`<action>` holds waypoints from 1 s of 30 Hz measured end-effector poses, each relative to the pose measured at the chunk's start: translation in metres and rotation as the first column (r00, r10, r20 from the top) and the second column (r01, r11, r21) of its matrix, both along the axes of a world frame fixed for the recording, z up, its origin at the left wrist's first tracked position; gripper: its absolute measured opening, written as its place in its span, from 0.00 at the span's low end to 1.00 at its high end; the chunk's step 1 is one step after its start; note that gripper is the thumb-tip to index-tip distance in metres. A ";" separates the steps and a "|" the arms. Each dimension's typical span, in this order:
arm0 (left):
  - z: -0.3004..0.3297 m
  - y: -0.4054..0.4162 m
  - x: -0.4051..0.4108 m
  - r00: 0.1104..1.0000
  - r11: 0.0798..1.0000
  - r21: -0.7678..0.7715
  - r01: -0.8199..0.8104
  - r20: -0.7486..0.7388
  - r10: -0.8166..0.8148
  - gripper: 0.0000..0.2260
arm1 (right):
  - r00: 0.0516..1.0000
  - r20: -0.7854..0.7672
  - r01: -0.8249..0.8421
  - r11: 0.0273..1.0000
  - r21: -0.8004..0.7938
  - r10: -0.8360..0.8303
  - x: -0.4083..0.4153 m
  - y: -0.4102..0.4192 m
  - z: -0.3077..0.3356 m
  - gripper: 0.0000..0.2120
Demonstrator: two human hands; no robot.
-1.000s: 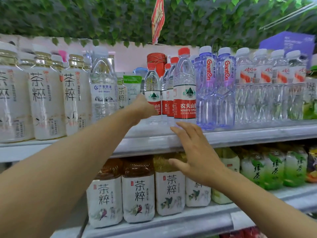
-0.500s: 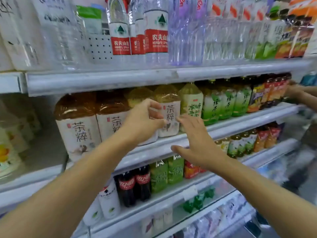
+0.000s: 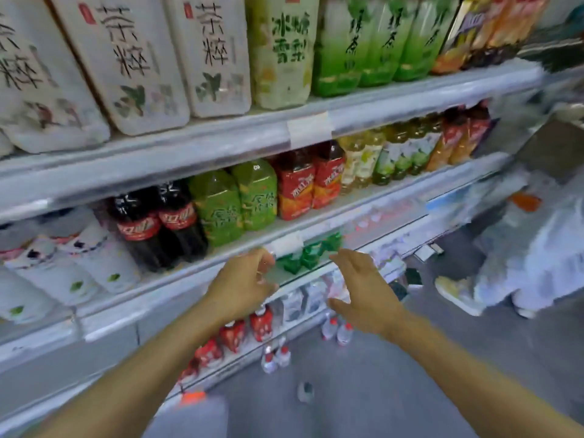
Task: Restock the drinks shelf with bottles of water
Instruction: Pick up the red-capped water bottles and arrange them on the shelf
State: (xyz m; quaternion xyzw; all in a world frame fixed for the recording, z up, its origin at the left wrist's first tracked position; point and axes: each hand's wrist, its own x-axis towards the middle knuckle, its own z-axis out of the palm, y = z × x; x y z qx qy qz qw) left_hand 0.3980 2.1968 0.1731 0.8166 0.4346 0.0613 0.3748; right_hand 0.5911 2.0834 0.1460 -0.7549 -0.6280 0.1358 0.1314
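My left hand (image 3: 245, 284): fingers loosely curled, gripping nothing, before the shelf edge (image 3: 189, 276).
My right hand (image 3: 363, 290): spread, empty.
Floor: small water bottles (image 3: 336, 330) standing.

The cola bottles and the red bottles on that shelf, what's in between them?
In the head view, two green bottles stand side by side between the cola bottles and the red bottles.

Both hands empty, fingers loose: left hand (image 3: 245, 281) & right hand (image 3: 360, 289) in front of shelf edge (image 3: 196, 273). Water bottles (image 3: 336, 330) on floor, below right hand; cola bottles (image 3: 158, 222) above-left of it.
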 end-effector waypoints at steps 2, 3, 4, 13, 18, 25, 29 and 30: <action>-0.030 -0.011 0.017 0.999 0.999 -0.042 -0.017 -0.037 0.015 0.14 | 1.000 -0.018 -0.005 0.998 -0.055 0.004 0.018 -0.010 -0.027 0.36; -0.046 -0.017 0.025 0.999 0.997 -0.064 -0.035 -0.044 0.032 0.12 | 1.000 -0.017 -0.011 0.997 -0.071 0.010 0.027 -0.015 -0.043 0.35; -0.061 -0.022 0.032 0.997 0.995 -0.082 -0.055 -0.050 0.051 0.10 | 0.999 -0.037 -0.009 0.995 -0.095 0.006 0.036 -0.020 -0.062 0.34; -0.193 -0.061 0.055 0.959 0.974 -0.123 -0.188 -0.236 0.155 0.15 | 0.990 -0.119 -0.111 0.958 -0.263 0.082 0.084 -0.035 -0.190 0.34; -0.263 -0.065 0.043 0.946 0.957 -0.164 -0.241 -0.258 0.195 0.19 | 0.978 -0.182 -0.153 0.932 -0.327 0.097 0.074 -0.022 -0.254 0.32; -0.381 -0.052 0.023 0.928 0.920 -0.247 -0.305 -0.295 0.229 0.18 | 0.965 -0.243 -0.189 0.905 -0.380 0.100 0.041 0.006 -0.368 0.31; -0.459 -0.039 0.016 0.916 0.907 -0.273 -0.321 -0.333 0.224 0.19 | 0.968 -0.237 -0.184 0.885 -0.428 0.086 0.025 0.022 -0.443 0.30; -0.478 -0.035 0.014 0.917 0.909 -0.275 -0.314 -0.337 0.214 0.19 | 0.968 -0.236 -0.181 0.884 -0.431 0.083 0.021 0.026 -0.463 0.30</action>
